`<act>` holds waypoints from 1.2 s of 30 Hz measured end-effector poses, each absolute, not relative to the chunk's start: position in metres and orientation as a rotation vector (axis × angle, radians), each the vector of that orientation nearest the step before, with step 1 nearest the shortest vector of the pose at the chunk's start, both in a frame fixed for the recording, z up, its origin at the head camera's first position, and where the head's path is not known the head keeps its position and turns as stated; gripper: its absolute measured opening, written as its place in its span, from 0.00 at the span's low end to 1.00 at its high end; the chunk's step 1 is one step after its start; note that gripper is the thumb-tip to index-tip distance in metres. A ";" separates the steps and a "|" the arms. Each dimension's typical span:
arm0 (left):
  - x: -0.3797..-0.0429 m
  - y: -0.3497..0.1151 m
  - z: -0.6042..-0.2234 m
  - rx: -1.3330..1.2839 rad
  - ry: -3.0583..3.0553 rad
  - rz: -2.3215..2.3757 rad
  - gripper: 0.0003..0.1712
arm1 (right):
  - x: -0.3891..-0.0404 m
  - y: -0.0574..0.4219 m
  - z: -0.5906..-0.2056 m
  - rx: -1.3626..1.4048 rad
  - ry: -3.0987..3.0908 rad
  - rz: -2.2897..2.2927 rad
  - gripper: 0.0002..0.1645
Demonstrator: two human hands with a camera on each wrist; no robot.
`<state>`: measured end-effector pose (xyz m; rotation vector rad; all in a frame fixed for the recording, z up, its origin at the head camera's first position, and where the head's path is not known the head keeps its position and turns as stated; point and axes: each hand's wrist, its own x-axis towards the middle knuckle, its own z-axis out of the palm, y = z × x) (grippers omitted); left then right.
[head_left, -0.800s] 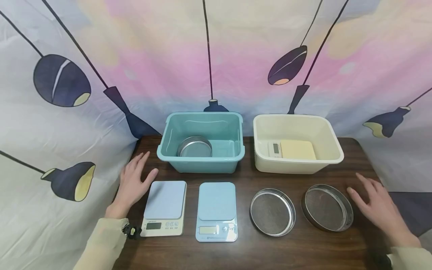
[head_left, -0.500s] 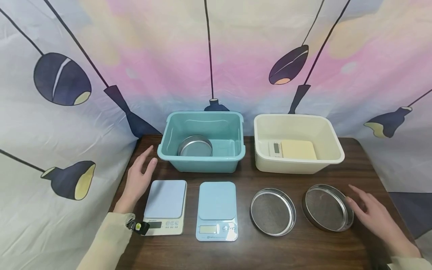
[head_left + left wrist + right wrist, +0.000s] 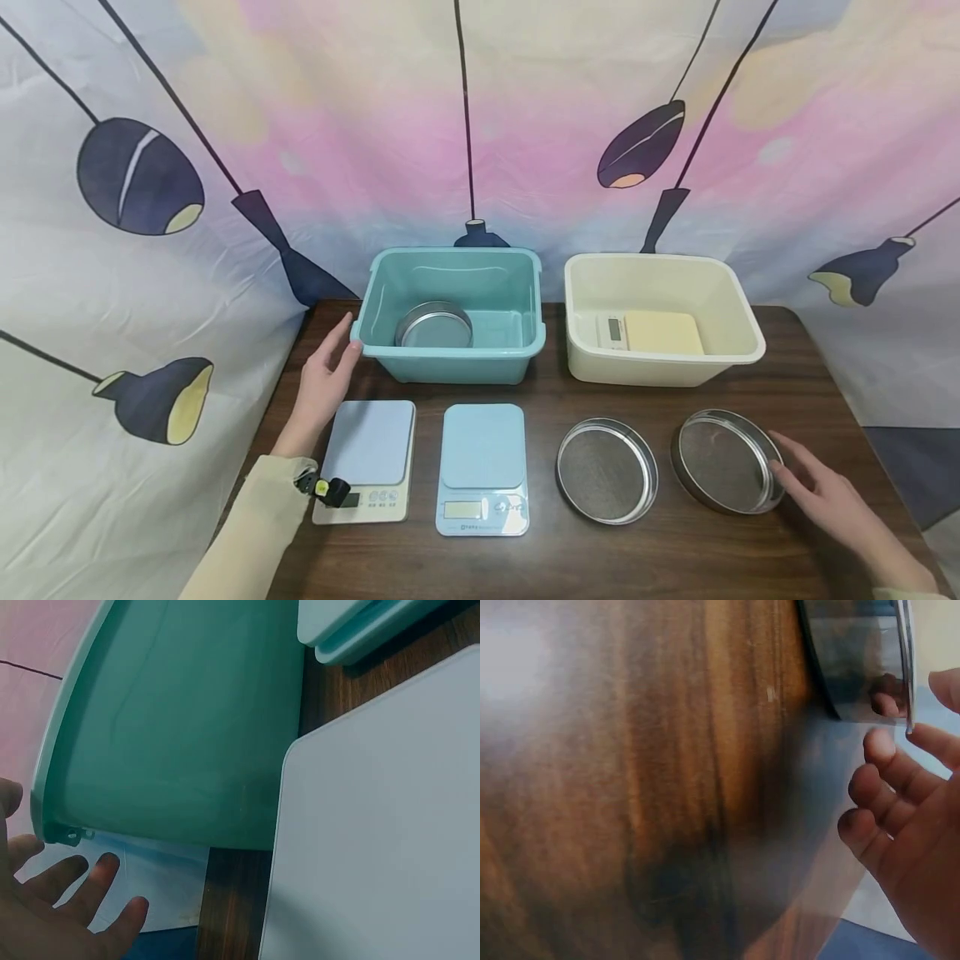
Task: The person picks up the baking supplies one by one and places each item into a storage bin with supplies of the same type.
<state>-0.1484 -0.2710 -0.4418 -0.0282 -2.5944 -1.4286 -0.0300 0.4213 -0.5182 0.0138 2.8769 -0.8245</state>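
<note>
My left hand [image 3: 322, 387] is at the front left corner of a teal plastic basin [image 3: 459, 367], thumb and fingers spread beside its rim. In the left wrist view its fingers [image 3: 94, 889] are parted below the rim and hold nothing. A round metal sieve [image 3: 727, 462] lies at the right of the table. Beside its right rim is my right hand [image 3: 832, 504], with the thumb and forefinger at the edge. In the right wrist view the other fingers [image 3: 859, 825] are loosely bent near the sieve's shiny side wall [image 3: 859, 667].
A white kitchen scale [image 3: 367, 446] and a light blue one [image 3: 483, 471] lie in front, left of another sieve [image 3: 606, 473]. Inside the teal basin is a sieve [image 3: 433, 327]. A cream basin [image 3: 663, 372] holds a pale yellow scale [image 3: 662, 333]. Behind hangs a patterned cloth [image 3: 360, 125].
My left hand has moved forward and right to the teal basin's rim. My right hand has moved left, up to the rim of the right sieve. The scales and basins stay put.
</note>
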 end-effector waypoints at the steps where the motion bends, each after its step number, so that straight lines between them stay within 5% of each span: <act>1: -0.149 -0.270 -0.442 -0.023 -2.594 -1.435 0.33 | -0.029 0.422 -0.520 0.014 2.875 -0.835 0.36; 36: -0.154 -0.269 -0.447 -0.058 -2.511 -1.618 0.32 | -0.021 0.422 -0.525 -0.069 2.895 -1.164 0.25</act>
